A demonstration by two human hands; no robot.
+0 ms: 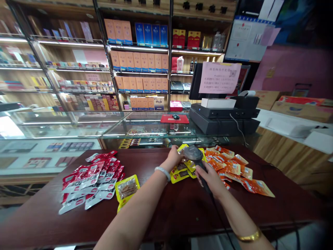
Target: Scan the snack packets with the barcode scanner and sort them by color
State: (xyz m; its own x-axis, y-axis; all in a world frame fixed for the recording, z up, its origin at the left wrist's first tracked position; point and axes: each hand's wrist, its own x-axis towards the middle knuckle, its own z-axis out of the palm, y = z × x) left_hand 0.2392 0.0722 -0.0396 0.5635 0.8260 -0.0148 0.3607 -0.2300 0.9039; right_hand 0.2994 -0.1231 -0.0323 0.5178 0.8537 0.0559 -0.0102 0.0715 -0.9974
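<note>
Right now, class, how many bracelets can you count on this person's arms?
2: a pale bracelet on the left wrist and a gold bracelet on the right forearm, near the bottom edge.

The dark wooden tabletop (166,211) carries red packets (91,180) near its left edge, yellow packets (182,170) at the far edge, and orange packets (234,170) toward the right.

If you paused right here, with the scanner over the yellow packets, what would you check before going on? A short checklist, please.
1. Right hand grips the scanner: ok.
2. Left hand rests on the yellow packets: ok.
3. Scanner head sits over the yellow packets: ok.
4. Barcode faces the scanner: cannot tell.
5. Red packets and orange packets lie apart from the yellow pile: ok.
</note>
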